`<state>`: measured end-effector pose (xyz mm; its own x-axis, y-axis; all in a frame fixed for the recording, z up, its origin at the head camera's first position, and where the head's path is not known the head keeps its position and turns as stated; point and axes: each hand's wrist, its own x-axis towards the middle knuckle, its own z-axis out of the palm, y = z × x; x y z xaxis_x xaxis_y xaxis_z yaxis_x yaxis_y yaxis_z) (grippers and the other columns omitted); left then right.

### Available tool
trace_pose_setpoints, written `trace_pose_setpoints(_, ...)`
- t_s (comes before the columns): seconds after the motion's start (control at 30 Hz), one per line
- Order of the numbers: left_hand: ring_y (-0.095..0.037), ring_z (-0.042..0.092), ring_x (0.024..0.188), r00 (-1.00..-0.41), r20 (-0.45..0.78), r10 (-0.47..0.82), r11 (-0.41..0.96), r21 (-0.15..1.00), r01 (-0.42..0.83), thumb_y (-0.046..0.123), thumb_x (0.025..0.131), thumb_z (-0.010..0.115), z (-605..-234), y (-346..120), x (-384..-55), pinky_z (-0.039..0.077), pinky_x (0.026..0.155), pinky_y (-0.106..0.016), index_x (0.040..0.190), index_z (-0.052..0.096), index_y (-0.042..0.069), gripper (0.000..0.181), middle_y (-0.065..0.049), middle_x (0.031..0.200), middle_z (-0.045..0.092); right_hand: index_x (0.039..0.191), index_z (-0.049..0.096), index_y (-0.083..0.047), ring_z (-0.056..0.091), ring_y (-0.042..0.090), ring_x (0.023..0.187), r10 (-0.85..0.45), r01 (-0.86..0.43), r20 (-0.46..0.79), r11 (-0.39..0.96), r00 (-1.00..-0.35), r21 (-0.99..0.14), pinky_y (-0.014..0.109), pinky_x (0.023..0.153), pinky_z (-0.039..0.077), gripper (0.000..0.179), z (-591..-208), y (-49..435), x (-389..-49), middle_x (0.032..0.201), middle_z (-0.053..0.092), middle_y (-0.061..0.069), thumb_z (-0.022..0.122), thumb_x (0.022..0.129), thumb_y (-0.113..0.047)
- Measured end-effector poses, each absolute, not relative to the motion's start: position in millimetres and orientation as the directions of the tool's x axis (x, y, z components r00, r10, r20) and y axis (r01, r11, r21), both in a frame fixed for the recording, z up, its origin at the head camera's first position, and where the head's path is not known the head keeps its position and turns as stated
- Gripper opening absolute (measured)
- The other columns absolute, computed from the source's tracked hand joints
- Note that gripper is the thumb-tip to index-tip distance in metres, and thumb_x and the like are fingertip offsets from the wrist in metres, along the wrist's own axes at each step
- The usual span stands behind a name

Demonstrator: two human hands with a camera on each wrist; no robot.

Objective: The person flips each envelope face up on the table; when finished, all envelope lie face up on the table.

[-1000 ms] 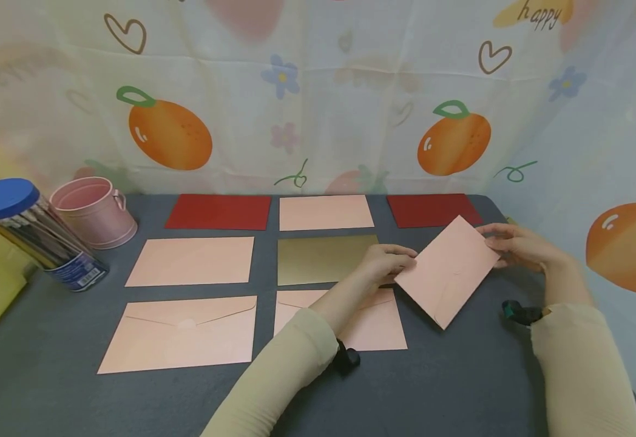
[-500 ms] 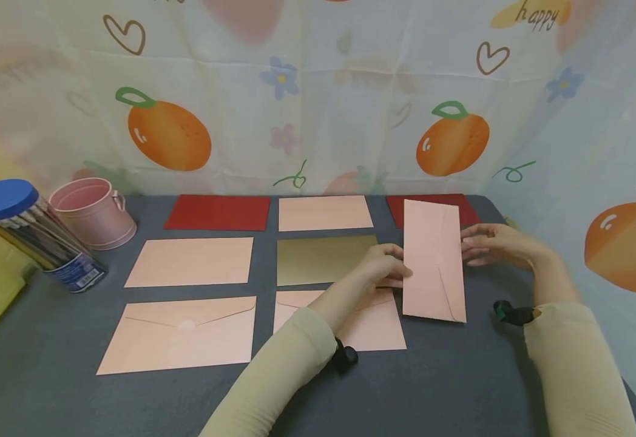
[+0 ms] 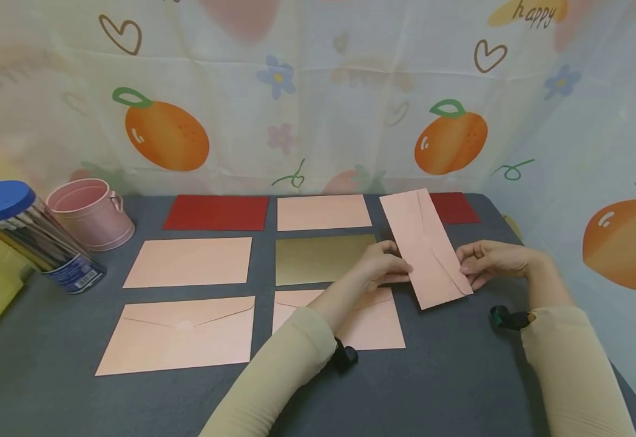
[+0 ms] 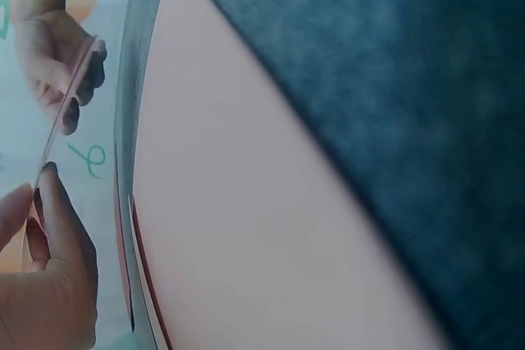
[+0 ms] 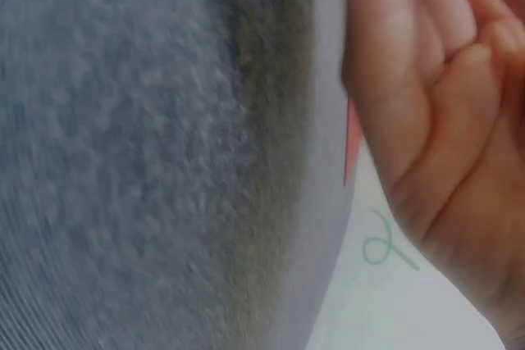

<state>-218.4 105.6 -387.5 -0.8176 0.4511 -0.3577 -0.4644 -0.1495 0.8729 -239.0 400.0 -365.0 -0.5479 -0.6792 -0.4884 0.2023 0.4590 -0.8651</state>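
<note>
A pink envelope (image 3: 426,252) with its flap seams showing is held tilted above the right part of the table. My left hand (image 3: 386,266) pinches its left edge between thumb and fingers. At its lower right corner, my right hand (image 3: 497,265) grips it with thumb and fingertips. Seen edge-on in the left wrist view, the held envelope (image 4: 67,108) spans from the left hand (image 4: 57,284) to the right hand (image 4: 59,67). In the right wrist view only part of the right hand (image 5: 459,137) shows, and the envelope is not recognizable there.
Several flat envelopes lie in rows, including a red one (image 3: 216,212), a gold one (image 3: 318,261) and a pink one (image 3: 181,337). Under my left forearm lies another pink envelope (image 3: 378,321). A pink bucket (image 3: 91,215) and a blue-lidded jar (image 3: 34,237) stand left.
The held envelope has turned from leaning right, through upright, to leaning left. My right hand has shifted left and down to its lower right corner; the left hand stays nearly in place.
</note>
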Motion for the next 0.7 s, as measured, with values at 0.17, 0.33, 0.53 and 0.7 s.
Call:
trace_pose_setpoints(0.17, -0.013, 0.067, 0.064, -0.897, -0.296, 0.328, -0.307, 0.865, -0.398, -0.007, 0.088, 0.064, -387, 103, -222, 0.062, 0.069, -0.025, 0.108, 0.056, 0.001, 0.023, -0.006, 0.08, 0.064, 0.113, 0.051, -0.019, 0.066, 0.007, 0.086, -0.635, 0.197, -0.502, 0.489, -0.587, -0.85, 0.035, 0.084, 0.058, 0.017, -365, 408, -240, 0.093, 0.065, -0.008, 0.039, 0.105, -0.01)
trace_pose_setpoints(0.33, -0.008, 0.066, 0.063, -0.96, -0.22, 0.171, -0.319, 0.91, -0.265, -0.001, 0.088, 0.064, -384, 95, -226, 0.059, 0.064, -0.018, 0.118, 0.06, -0.007, 0.031, -0.007, 0.084, 0.066, 0.118, 0.053, -0.022, 0.066, 0.008, 0.088, -0.603, 0.191, -0.473, 0.472, -0.642, -0.86, 0.035, 0.085, 0.058, 0.022, -364, 416, -238, 0.098, 0.067, -0.008, 0.036, 0.107, -0.013)
trace_pose_setpoints(0.53, -0.022, 0.073, 0.083, -0.944, -0.255, 0.208, -0.088, 0.957, -0.277, 0.0, 0.085, 0.066, -388, 93, -225, 0.062, 0.077, -0.028, 0.116, 0.066, -0.004, 0.031, -0.016, 0.103, 0.069, 0.121, 0.059, -0.025, 0.061, 0.006, 0.082, -0.461, 0.199, -0.495, 0.552, -0.736, -0.81, 0.03, 0.078, 0.054, 0.022, -364, 421, -236, 0.095, 0.065, -0.011, 0.042, 0.107, -0.023)
trace_pose_setpoints(0.7, -0.03, 0.074, 0.096, -0.93, -0.301, 0.21, -0.094, 0.941, -0.326, -0.006, 0.084, 0.066, -390, 95, -224, 0.062, 0.081, -0.033, 0.115, 0.063, -0.006, 0.031, -0.02, 0.108, 0.067, 0.131, 0.051, -0.016, 0.06, 0.004, 0.085, -0.263, 0.257, -0.467, 0.566, -0.844, -0.784, 0.027, 0.079, 0.055, 0.032, -365, 425, -235, 0.099, 0.063, -0.014, 0.052, 0.103, -0.032)
